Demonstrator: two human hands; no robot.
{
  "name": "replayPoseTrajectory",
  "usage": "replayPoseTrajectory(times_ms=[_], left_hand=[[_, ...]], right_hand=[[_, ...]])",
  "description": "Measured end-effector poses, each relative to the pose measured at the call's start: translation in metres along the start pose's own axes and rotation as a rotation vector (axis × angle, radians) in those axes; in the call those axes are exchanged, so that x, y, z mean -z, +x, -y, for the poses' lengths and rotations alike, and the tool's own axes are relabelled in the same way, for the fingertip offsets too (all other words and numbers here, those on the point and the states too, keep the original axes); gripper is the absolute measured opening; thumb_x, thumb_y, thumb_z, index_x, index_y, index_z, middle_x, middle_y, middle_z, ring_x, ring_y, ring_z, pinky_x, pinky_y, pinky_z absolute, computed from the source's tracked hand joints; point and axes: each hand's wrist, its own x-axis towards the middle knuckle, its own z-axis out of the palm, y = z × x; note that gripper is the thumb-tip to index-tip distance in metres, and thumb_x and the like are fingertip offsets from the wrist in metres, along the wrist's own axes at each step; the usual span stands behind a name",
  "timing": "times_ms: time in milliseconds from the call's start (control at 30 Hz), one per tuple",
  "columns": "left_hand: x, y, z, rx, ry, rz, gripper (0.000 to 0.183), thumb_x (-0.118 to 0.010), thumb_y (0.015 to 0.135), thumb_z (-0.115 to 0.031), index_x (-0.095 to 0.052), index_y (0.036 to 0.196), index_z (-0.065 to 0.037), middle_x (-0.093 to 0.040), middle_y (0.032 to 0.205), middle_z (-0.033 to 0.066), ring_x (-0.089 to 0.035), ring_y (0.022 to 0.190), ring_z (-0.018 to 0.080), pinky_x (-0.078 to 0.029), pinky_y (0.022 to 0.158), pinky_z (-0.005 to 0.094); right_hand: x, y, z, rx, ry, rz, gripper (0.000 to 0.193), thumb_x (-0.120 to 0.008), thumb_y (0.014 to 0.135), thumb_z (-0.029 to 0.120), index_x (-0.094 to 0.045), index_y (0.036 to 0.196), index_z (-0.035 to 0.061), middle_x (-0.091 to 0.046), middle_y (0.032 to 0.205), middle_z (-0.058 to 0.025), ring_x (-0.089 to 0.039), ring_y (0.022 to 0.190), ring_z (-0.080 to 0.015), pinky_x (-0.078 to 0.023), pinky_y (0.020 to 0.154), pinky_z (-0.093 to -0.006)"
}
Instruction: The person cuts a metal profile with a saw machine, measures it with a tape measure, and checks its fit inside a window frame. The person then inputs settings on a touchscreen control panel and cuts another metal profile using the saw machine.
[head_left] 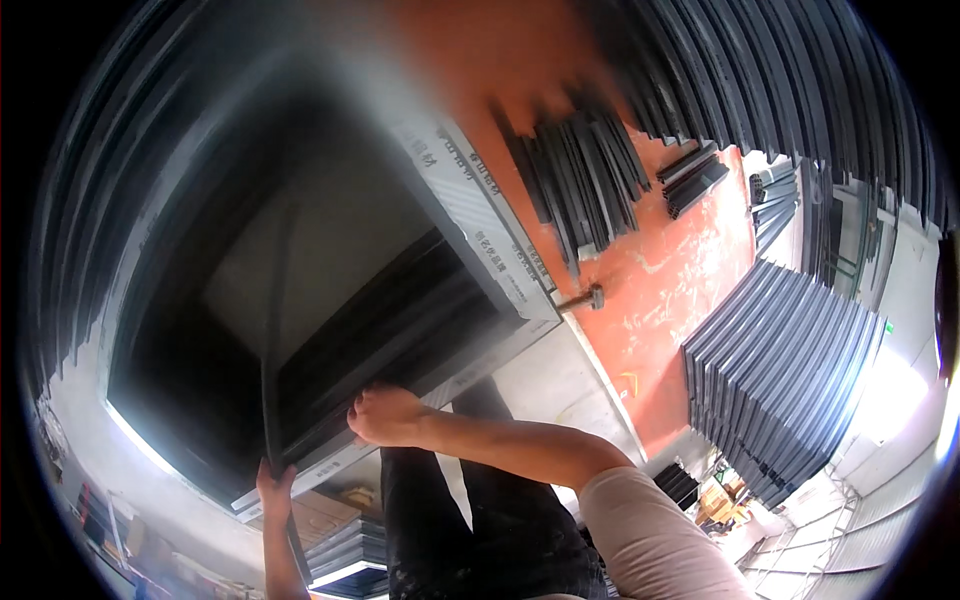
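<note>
A large rectangular frame [480,235], wrapped in printed pale film, surrounds a dark, shiny panel [330,300] in front of me. At its near left corner, my left hand [275,487] is closed round a long, thin dark strip [269,400]. The strip crosses the panel and continues below the hand. My right hand [387,415] is closed in a fist over the frame's near side; whatever is in its fingers is hidden. The frame's far part is blurred.
The orange work surface [660,300] carries a bundle of dark profile pieces [590,185], a smaller pile of profiles [693,180] and a hammer-like tool [597,297]. A tall stack of dark frames [785,370] stands at right. More stacked frames [345,548] sit low beside my legs.
</note>
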Motion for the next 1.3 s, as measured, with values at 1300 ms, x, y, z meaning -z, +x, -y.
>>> replayPoseTrajectory(times_ms=[1300], left_hand=[[-0.008,-0.003,0.026,0.167,0.083,-0.047,0.065,-0.075,0.078,-0.018,-0.048,0.130,0.011,-0.064,0.113,0.0215,-0.061,0.101,0.0289,-0.046,0.091,0.0356]], right_hand=[[0.004,-0.005,0.002,0.000,-0.120,-0.005,0.038,-0.071,0.076,0.041,-0.067,0.085,0.0052,-0.067,0.084,-0.0085,-0.065,0.085,-0.0257,-0.051,0.077,-0.0377]])
